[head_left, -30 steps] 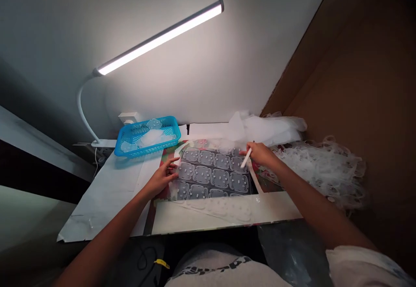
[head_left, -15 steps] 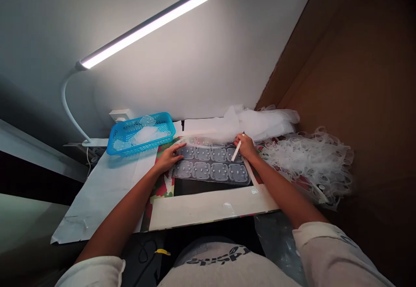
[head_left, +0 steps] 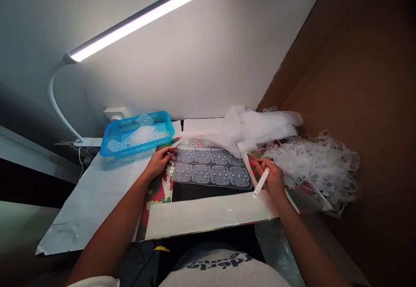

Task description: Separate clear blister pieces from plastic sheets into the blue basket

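Note:
A clear plastic sheet of moulded rounded-square parts point(head_left: 211, 168) lies on a dark mat in the middle of the bench. My left hand point(head_left: 160, 161) rests on the sheet's left edge, its fingers curled onto the plastic. My right hand point(head_left: 271, 177) is just off the sheet's right edge, closed around a thin white stick-like tool point(head_left: 261, 181) that points down toward the near edge. A white strip point(head_left: 208, 214) lies across the bench in front of the sheet.
A blue mesh basket point(head_left: 138, 138) with clear plastic pieces stands at the back left, under a bar lamp point(head_left: 143, 17). Crumpled clear film point(head_left: 263, 126) sits behind the sheet, and a heap of cut plastic webbing point(head_left: 315, 165) lies right. A brown cardboard wall point(head_left: 357, 87) closes off the right.
My right hand with the white tool has drawn back from the sheet's far right corner to beside its near right edge. The left hand stays at the left edge. The view has shifted a little.

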`<action>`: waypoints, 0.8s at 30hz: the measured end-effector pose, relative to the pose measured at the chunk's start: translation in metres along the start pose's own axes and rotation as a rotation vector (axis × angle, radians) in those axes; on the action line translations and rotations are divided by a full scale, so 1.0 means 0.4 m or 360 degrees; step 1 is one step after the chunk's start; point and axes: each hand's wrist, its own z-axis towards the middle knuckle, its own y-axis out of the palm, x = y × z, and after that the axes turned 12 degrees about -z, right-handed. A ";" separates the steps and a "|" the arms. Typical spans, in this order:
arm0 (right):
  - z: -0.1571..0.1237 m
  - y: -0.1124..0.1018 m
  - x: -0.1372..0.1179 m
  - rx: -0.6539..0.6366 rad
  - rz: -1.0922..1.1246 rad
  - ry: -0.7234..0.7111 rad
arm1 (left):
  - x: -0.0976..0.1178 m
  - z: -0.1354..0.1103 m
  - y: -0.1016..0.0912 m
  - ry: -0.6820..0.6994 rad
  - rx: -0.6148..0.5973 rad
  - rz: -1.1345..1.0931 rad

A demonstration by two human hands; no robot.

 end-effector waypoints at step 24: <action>-0.037 0.012 0.016 -0.0259 0.0189 0.0031 | 0.062 -0.041 -0.059 0.0378 -0.0334 0.0702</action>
